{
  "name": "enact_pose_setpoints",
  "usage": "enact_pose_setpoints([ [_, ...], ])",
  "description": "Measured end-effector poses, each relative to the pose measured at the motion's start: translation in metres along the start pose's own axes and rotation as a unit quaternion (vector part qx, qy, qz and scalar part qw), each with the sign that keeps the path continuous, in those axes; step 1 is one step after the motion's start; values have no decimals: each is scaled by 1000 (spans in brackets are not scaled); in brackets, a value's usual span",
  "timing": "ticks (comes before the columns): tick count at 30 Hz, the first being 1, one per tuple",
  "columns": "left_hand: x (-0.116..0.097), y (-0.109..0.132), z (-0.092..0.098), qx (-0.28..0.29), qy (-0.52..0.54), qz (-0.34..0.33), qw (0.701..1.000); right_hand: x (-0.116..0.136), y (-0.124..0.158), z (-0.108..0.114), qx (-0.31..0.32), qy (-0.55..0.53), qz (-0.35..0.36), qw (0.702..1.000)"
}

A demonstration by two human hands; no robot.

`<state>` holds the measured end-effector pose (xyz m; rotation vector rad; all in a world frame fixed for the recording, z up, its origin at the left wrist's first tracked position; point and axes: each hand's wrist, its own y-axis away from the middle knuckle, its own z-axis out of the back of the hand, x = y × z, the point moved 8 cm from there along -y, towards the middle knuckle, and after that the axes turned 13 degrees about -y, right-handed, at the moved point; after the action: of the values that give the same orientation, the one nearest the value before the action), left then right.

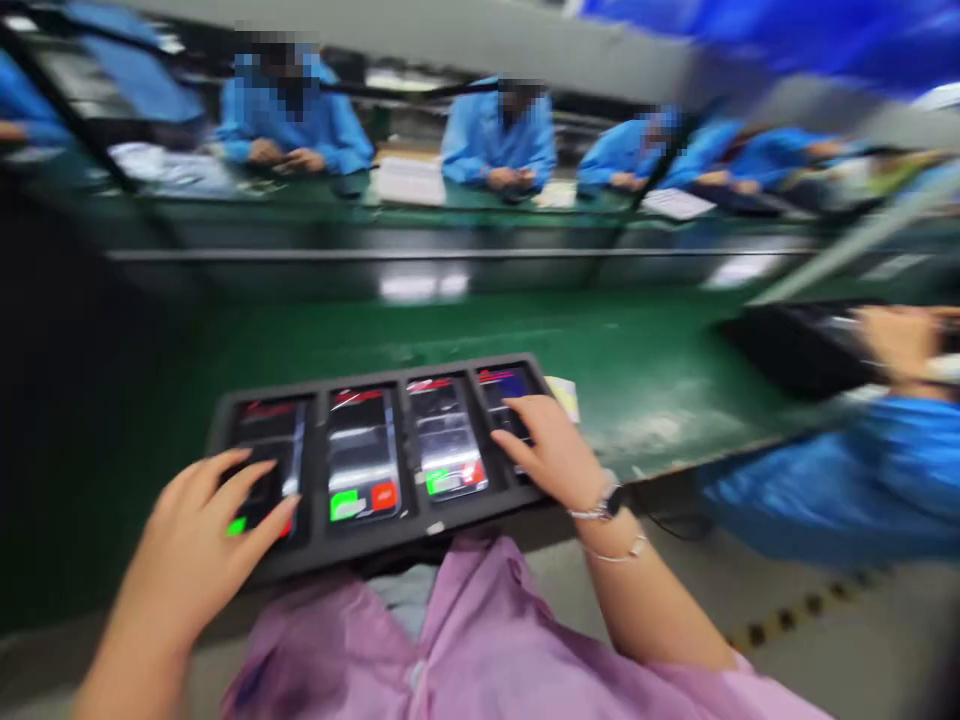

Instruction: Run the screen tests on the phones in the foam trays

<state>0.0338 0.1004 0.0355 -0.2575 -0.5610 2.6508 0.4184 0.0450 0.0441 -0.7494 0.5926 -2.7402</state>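
A black tray (360, 552) lies on the bench in front of me, holding several smartphones in separate slots, all with lit screens. My left hand (202, 530) rests its fingers on the leftmost phone (271, 440), covering its lower part. My right hand (547, 450), with a wristwatch and a thin bracelet, has its fingertips on the rightmost phone (504, 395). Between the hands, the two middle phones (364, 455) (446, 440) show green and red patches low on their screens. Neither hand grips anything.
The tray sits on a green bench (465, 340), with a small pale card (564, 397) at its right corner. To the right, a co-worker's blue sleeve (847, 480) and hand (900, 345) are next to a black tray (795, 350). Several people in blue smocks (499, 140) work across the line.
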Motion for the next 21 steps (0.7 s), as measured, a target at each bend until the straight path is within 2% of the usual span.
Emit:
enact_pose_setpoints([
  [3, 7, 10, -10, 68, -5, 29, 997, -15, -5, -6, 9, -40, 18, 999],
  [5, 9, 6, -11, 79, -11, 39, 996, -26, -8, -10, 12, -56, 36, 998],
  [8, 2, 2, -2, 67, -21, 42, 997, -25, -7, -11, 10, -15, 80, 997],
  [10, -15, 4, 12, 32, -23, 16, 999, -12, -4, -6, -12, 3, 83, 996],
  [12, -41, 12, 23, 3, -16, -40, 999, 14, 3, -5, -21, -19, 77, 997],
  [15, -72, 25, 22, 10, -22, -107, 994, 64, 15, -24, 28, -79, 107, 991],
  [18, -80, 32, 6, 19, -61, -120, 991, 92, 24, -42, 23, -28, 150, 988],
  [21, -74, 38, 0, 7, -73, -121, 990, 90, 26, -50, 22, -8, 146, 989],
])
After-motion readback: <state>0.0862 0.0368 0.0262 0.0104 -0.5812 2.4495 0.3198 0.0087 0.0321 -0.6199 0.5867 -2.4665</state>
